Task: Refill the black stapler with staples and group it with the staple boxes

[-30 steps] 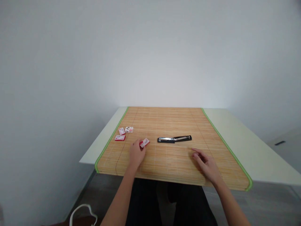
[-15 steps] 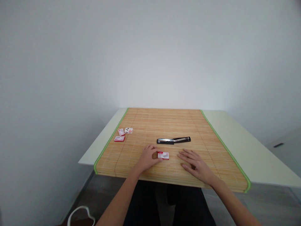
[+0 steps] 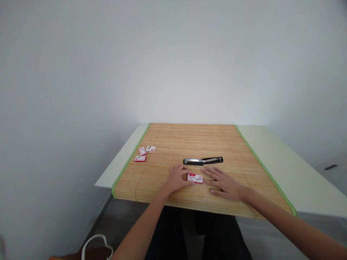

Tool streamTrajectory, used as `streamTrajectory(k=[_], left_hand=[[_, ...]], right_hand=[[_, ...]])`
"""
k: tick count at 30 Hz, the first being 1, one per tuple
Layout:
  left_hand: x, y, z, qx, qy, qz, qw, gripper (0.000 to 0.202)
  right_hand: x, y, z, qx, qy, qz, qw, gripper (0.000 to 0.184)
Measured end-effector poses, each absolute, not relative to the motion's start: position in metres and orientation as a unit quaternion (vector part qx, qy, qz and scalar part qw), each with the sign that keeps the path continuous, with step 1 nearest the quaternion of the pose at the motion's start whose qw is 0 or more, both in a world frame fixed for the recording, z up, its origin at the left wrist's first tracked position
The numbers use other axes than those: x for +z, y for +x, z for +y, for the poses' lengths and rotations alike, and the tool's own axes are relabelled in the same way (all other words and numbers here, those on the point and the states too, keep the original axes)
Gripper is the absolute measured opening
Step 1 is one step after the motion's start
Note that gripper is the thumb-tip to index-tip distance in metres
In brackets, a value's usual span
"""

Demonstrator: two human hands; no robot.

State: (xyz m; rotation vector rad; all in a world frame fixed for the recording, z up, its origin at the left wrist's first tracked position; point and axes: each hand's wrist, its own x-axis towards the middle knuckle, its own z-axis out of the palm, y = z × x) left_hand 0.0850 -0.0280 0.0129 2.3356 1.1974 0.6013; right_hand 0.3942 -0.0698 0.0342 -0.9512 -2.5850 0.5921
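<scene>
A small red-and-white staple box (image 3: 195,178) lies flat on the bamboo mat near its front edge. My left hand (image 3: 178,179) is closed around the left end of the box, thumb at its front edge and index finger at its back. Flat on the mat to the right rests my right hand (image 3: 223,184), its fingers spread and one fingertip at the box's right end. Just behind the box, a black stapler (image 3: 202,161) lies unfolded, its metal staple channel showing.
At the mat's left side are two red-and-white boxes (image 3: 140,158) and a white box with dark print (image 3: 151,149). The green-edged bamboo mat (image 3: 195,139) covers the middle of a white table (image 3: 292,169). A wall (image 3: 189,72) stands behind.
The staple box and my left hand have shifted slightly right. My right hand has moved left, bringing a fingertip to the box. The camera view has turned a little.
</scene>
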Motion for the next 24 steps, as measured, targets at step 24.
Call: streamTrajectory(k=[24], left_hand=[[0.006,0.103,-0.03,0.249,0.85,0.414,0.211,0.059]], right_hand=[[0.025,0.384,-0.078,0.193,-0.439,-0.838,0.26,0.042]])
